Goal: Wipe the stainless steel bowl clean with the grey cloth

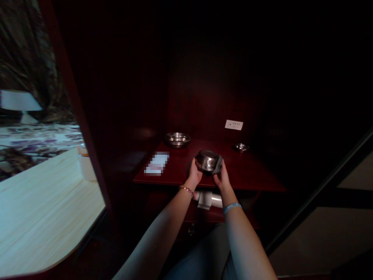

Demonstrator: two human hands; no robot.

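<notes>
A shiny steel bowl (206,160) is held upside down above the front part of a dark red shelf (250,171). My left hand (194,173) grips the bowl's left side. On the right side my right hand (222,175) presses a grey cloth (218,165) against the bowl; its fingers are partly hidden behind the cloth. Another, wider steel bowl (177,139) rests at the shelf's back left, and a small steel dish (241,147) lies at the back right.
A blurred-out pale sheet (157,163) lies on the shelf's left. Below the shelf are white items (205,199). A wall socket (234,125) is at the back. Beyond the left panel stand a light wooden table (43,210) and a white container (86,167).
</notes>
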